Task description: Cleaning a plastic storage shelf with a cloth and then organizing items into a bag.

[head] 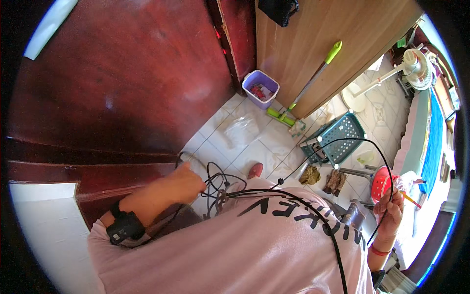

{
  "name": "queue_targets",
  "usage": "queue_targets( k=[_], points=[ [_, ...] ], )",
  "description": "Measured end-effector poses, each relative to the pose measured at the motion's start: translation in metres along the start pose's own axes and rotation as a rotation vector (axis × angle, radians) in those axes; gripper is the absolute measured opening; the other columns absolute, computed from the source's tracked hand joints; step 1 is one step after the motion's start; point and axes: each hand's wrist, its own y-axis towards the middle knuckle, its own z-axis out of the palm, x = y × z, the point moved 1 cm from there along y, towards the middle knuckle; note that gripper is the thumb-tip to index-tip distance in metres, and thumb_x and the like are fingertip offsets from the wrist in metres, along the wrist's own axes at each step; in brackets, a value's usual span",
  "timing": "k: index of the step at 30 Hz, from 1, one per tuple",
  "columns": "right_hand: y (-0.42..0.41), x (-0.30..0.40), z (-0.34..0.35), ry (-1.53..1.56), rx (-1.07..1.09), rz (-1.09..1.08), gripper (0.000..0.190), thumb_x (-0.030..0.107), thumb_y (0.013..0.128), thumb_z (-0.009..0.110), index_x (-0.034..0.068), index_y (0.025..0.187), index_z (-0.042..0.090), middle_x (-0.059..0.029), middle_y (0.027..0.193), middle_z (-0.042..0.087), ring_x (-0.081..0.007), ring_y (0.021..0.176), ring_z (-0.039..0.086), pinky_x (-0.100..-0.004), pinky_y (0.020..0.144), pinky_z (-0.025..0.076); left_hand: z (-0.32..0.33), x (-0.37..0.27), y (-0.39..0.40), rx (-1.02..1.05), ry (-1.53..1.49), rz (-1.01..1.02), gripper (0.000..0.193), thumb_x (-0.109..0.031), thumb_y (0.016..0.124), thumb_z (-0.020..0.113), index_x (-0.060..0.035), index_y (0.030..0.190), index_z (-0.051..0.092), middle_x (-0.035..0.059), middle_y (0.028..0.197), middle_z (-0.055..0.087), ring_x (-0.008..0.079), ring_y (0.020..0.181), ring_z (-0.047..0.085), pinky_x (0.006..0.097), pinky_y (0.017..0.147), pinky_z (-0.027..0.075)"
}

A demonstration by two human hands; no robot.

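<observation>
A thin black cable (pixel 345 139) arches across the right side. My right hand (pixel 391 211), palm turned up, pinches it between thumb and fingers beside a red, white-dotted stool seat (pixel 378 187). At centre left, my left hand (pixel 189 180) is curled, back up, around part of a tangle of black cable (pixel 216 176); its fingertips are hidden. A small black slider or bead (pixel 281 181) sits on the thin cable between the hands. A thicker black cable (pixel 312 211) runs over the front of my pink shirt (pixel 235 250).
A dark red wooden door or panel (pixel 121 73) fills the left. On the tiled floor are a purple bin (pixel 260 90), a plastic bag (pixel 242 130), a green squeegee mop (pixel 282 117), a green basket (pixel 345 137), a brown cloth (pixel 309 174) and a white standing fan (pixel 416 70). A bed (pixel 418 147) lies right.
</observation>
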Motion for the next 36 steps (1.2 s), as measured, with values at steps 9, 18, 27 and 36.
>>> queue_targets(
  k=[9,18,27,36],
  points=[
    [0.005,-0.004,-0.005,-0.025,0.026,0.036,0.026,0.020,0.073,0.058,0.004,0.090,0.047,0.0025,0.053,0.041,-0.0065,0.041,0.037,-0.0200,0.040,0.031,-0.002,0.059,-0.017,-0.317,-0.674,0.038,0.016,-0.014,0.076,0.060,-0.0157,0.092,0.065,0.0073,0.115,0.055,0.0349,0.123,0.031,0.0415,0.102,0.024],
    [0.005,-0.001,-0.025,-0.069,-0.091,0.044,0.026,0.017,0.070,0.052,0.001,0.090,0.049,0.0021,0.055,0.041,-0.0065,0.047,0.039,-0.0199,0.044,0.032,0.028,-0.016,0.003,-0.139,-0.561,0.249,0.026,-0.017,0.077,0.053,-0.0063,0.100,0.059,0.0184,0.088,0.060,0.0348,0.081,0.057,0.0413,0.070,0.044],
    [0.006,-0.004,-0.031,-0.010,-0.004,-0.013,0.027,0.022,0.076,0.056,0.002,0.093,0.048,0.0020,0.054,0.040,-0.0068,0.044,0.038,-0.0200,0.043,0.035,0.041,-0.005,-0.007,0.127,-0.395,0.184,0.022,-0.021,0.072,0.058,-0.0078,0.090,0.060,0.0144,0.083,0.061,0.0316,0.080,0.058,0.0393,0.069,0.044],
    [-0.002,-0.011,-0.025,-0.137,0.076,0.170,0.024,0.013,0.063,0.056,-0.003,0.081,0.053,-0.0048,0.062,0.052,-0.0133,0.049,0.051,-0.0229,0.044,0.042,0.004,0.093,-0.054,-0.271,-0.421,-0.079,0.012,-0.012,0.072,0.061,-0.0117,0.084,0.061,0.0029,0.088,0.056,0.0250,0.095,0.051,0.0545,0.102,0.012]
  ],
)
